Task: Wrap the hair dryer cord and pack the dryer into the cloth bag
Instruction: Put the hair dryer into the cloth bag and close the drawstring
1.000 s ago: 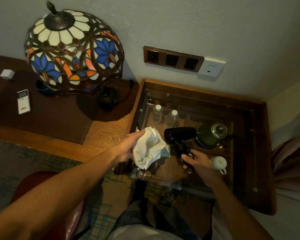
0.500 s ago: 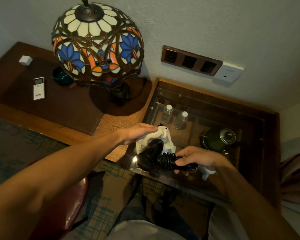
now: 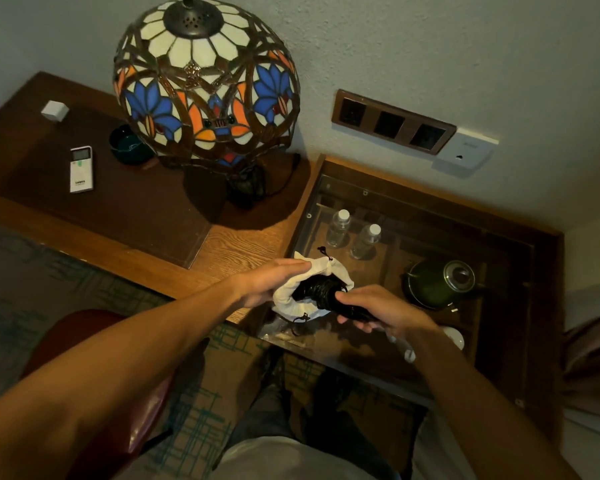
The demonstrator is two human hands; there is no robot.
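Observation:
A white cloth bag (image 3: 286, 299) with black drawstrings is held over the near edge of a glass-topped table (image 3: 520, 341). My left hand (image 3: 267, 282) holds the bag's left side, fingers lying along the cloth. The black hair dryer (image 3: 321, 292), its cord coiled round the handle, is partly inside the bag's mouth, head end hidden by the cloth. My right hand (image 3: 371, 310) grips the dryer's handle end from the right.
A stained-glass lamp (image 3: 205, 81) stands on the wooden desk (image 3: 222, 247) at the left, with a white remote (image 3: 81, 169) and a dark bowl (image 3: 130, 148). Under the glass are two water bottles (image 3: 338, 228), a green kettle (image 3: 440, 284) and a white cup (image 3: 452, 337). Wall sockets (image 3: 392, 124) are above.
The dryer was lifted from the glass top, turned head-first towards the bag and pushed partly into its mouth. My left hand kept hold of the bag.

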